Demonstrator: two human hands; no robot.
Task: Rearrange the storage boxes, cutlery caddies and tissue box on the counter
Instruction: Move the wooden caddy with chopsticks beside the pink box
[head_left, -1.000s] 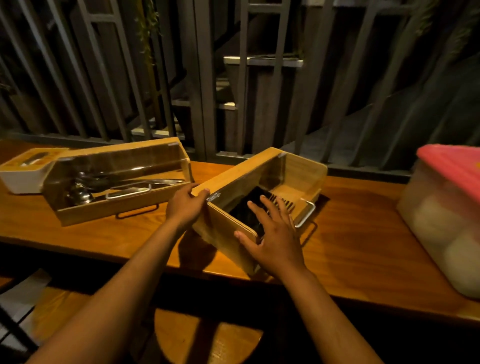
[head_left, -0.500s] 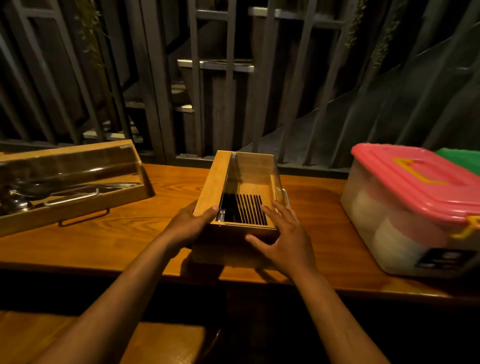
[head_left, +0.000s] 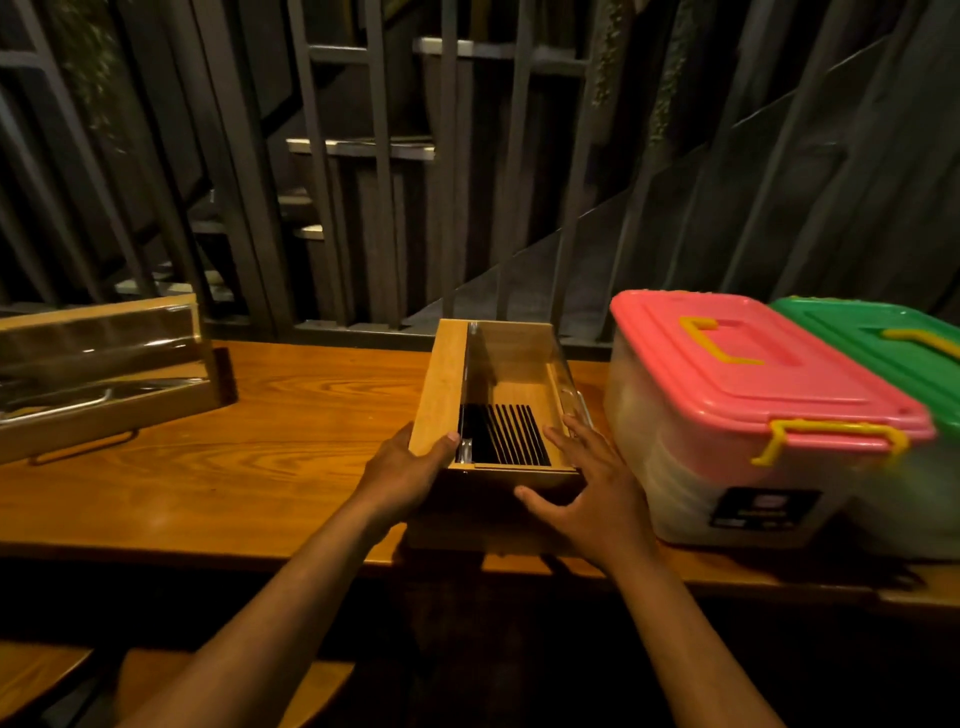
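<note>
A wooden cutlery caddy (head_left: 444, 379) with a clear lid and dark chopsticks inside stands end-on at the middle of the wooden counter (head_left: 291, 415). My left hand (head_left: 402, 475) grips its near left corner. My right hand (head_left: 589, 493) presses flat against its near right corner, fingers spread. Right of it, almost touching, sits a clear storage box with a pink lid (head_left: 748, 374), and beyond that a box with a green lid (head_left: 893, 348). A second wooden caddy (head_left: 98, 374) holding metal cutlery lies at the far left. The tissue box is out of view.
Dark metal railings (head_left: 379, 182) rise behind the counter's back edge. A wooden bench or stool (head_left: 47, 670) shows below the counter's near edge at lower left. Bare counter lies between the two caddies.
The chopstick caddy has been turned from a slant to end-on and slid right, close to the pink-lidded box. Both hands stayed on its near end. The view shifted right, showing the green lid.
</note>
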